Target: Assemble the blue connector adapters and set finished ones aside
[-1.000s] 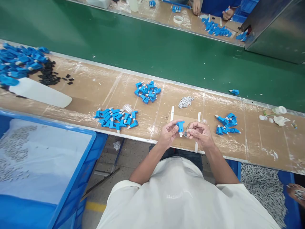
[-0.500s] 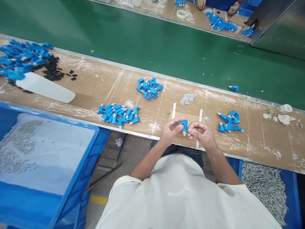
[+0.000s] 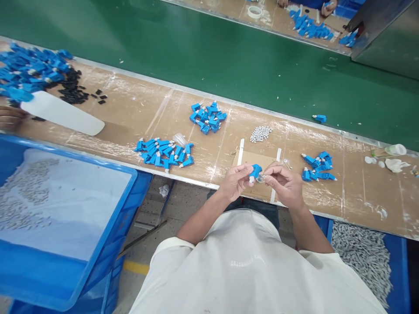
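Between its thumb and fingers, my left hand (image 3: 234,182) holds a blue part (image 3: 255,171) with a white tip pointing down. My right hand (image 3: 284,185) pinches a small clear piece (image 3: 261,178) against the side of that part. Both hands are over a cardboard piece (image 3: 257,159) with white strips at its sides. Beyond it lies a small pile of grey pieces (image 3: 261,134). Piles of blue parts rest to the left (image 3: 165,152), farther back (image 3: 207,117) and to the right (image 3: 318,167).
A green belt (image 3: 209,56) runs behind the table. At far left, another person's hand (image 3: 12,117) is near a white scoop-like piece (image 3: 65,114), blue parts and black pieces (image 3: 73,87). Blue bins stand below; one (image 3: 126,209) is at left. Another person's hands show across the belt.
The blue part has turned in my left hand, and the clear piece now shows at my right fingertips. Another person's hand has come into view at far left.
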The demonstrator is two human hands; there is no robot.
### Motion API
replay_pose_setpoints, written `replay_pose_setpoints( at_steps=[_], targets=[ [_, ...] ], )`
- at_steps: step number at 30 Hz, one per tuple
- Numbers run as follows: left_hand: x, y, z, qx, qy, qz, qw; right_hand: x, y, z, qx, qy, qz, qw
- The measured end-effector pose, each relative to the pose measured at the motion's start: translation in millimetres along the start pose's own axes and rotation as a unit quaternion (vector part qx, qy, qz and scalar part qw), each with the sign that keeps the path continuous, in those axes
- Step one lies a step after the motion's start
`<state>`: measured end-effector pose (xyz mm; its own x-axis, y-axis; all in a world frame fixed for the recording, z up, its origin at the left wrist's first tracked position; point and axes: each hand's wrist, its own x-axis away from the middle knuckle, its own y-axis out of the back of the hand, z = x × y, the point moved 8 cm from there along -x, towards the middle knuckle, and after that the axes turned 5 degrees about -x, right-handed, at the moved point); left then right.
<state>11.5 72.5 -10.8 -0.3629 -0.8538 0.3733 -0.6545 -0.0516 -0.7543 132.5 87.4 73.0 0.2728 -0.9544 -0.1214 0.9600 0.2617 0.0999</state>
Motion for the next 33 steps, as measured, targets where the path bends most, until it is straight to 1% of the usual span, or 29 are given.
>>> replay_pose_setpoints(
  at_steps=[3,6,13,17,20,24,26,28,30,33],
  targets=[
    [5.7,-4.8,7.1,0.043,0.090,-0.008,0.995,-2.7,-2.6,21.4,0.106,0.092,0.034,0.990],
    [11.0,-8.6,9.9,0.067,0.134,-0.013,0.989,-6.1,-6.4,28.8,0.148,0.129,0.078,0.977],
    [13.8,-6.5,13.0,0.069,0.154,-0.019,0.985,-7.2,-10.3,31.7,0.191,0.165,0.122,0.960],
    [15.7,-4.4,13.0,0.070,0.168,-0.045,0.982,-6.2,-14.6,36.6,0.208,0.196,0.142,0.948],
    [17.8,-4.4,12.9,0.076,0.183,-0.065,0.978,-4.6,-18.3,40.7,0.234,0.232,0.165,0.930],
    [18.5,-3.0,16.5,0.092,0.206,-0.079,0.971,-0.8,-21.8,43.8,0.280,0.274,0.195,0.899],
    [17.5,-1.4,18.6,0.098,0.209,-0.079,0.970,0.1,-22.6,43.4,0.299,0.275,0.209,0.890],
    [16.9,-0.2,20.1,0.095,0.211,-0.076,0.970,-0.4,-22.7,42.7,0.300,0.263,0.225,0.889],
    [18.0,-0.3,20.6,0.085,0.216,-0.076,0.970,-3.0,-21.1,42.4,0.276,0.242,0.236,0.900],
    [21.7,-4.7,18.5,0.066,0.221,-0.074,0.970,-12.7,-16.1,39.0,0.209,0.187,0.243,0.929]
  ],
)
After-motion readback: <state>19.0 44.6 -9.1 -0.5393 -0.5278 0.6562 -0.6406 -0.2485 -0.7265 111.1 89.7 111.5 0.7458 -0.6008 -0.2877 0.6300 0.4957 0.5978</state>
